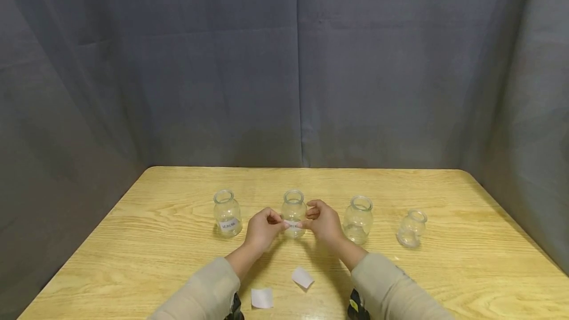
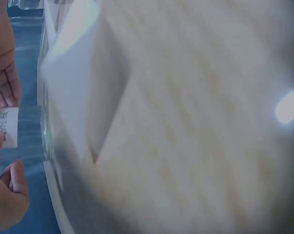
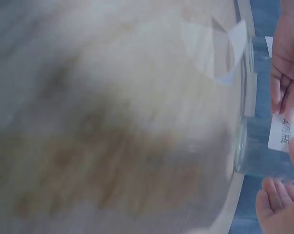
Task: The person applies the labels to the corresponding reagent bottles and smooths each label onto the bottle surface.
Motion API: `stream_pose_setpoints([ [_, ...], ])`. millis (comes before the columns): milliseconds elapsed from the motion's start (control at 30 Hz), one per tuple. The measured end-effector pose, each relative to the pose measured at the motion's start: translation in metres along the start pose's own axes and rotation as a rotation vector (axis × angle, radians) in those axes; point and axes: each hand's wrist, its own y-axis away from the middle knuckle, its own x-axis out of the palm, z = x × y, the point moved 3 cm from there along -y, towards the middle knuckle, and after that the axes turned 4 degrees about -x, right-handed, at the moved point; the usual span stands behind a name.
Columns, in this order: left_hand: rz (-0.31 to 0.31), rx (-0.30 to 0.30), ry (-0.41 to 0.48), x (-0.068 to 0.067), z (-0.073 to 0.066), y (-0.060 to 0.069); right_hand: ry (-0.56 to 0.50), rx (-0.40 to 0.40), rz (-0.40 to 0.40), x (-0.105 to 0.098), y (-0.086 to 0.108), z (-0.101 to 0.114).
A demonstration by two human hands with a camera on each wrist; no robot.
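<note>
A clear glass jar (image 1: 293, 206) stands upright between the two hands. Across its front lies a white label (image 1: 291, 224) with dark lettering. My left hand (image 1: 261, 232) holds the label's left end, thumb and fingertips together there. From the other side my right hand (image 1: 328, 225) has its thumb on the right end, with its fingers raised beside the jar. Both wrist views catch the label (image 2: 9, 127) with thumbs on it, at the frame edge. Whether all of the label touches the glass cannot be seen.
Left of the hands is a jar (image 1: 227, 211) bearing a similar label. To the right stand an unlabelled jar (image 1: 358, 219) and a smaller one (image 1: 411, 231). Two white paper pieces, one nearer the middle (image 1: 303, 277) and one lower (image 1: 262, 298), lie on the wooden table (image 1: 155, 260). Grey curtains (image 1: 222, 73) enclose it.
</note>
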Motion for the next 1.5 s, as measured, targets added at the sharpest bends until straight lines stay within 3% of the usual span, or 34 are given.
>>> stream_pose_setpoints([
  [167, 0.077, -0.013, -0.014, -0.002, -0.001, -0.008, 0.011, 0.020, 0.065, -0.002, -0.005, -0.001],
  [300, 0.139, 0.015, -0.111, -0.004, 0.000, -0.011, -0.065, 0.047, 0.134, 0.001, -0.005, -0.004],
  [433, 0.160, 0.059, -0.157, -0.006, -0.001, -0.012, -0.064, 0.039, 0.187, 0.002, -0.007, -0.004],
  [633, 0.169, 0.120, -0.164, -0.007, -0.007, -0.019, -0.003, 0.023, 0.196, -0.001, -0.012, -0.001],
  [833, 0.160, 0.085, -0.158, -0.008, -0.006, -0.019, -0.012, 0.029, 0.224, 0.001, -0.013, -0.003],
  [1067, 0.180, -0.004, -0.139, -0.008, -0.005, -0.019, 0.009, 0.025, 0.245, 0.004, -0.010, -0.002],
  [1333, 0.188, -0.005, -0.128, -0.016, -0.003, -0.013, -0.036, 0.031, 0.291, 0.004, -0.015, 0.000],
  [1500, 0.208, -0.022, -0.090, -0.013, -0.002, -0.014, -0.025, 0.052, 0.248, -0.003, -0.014, 0.000],
])
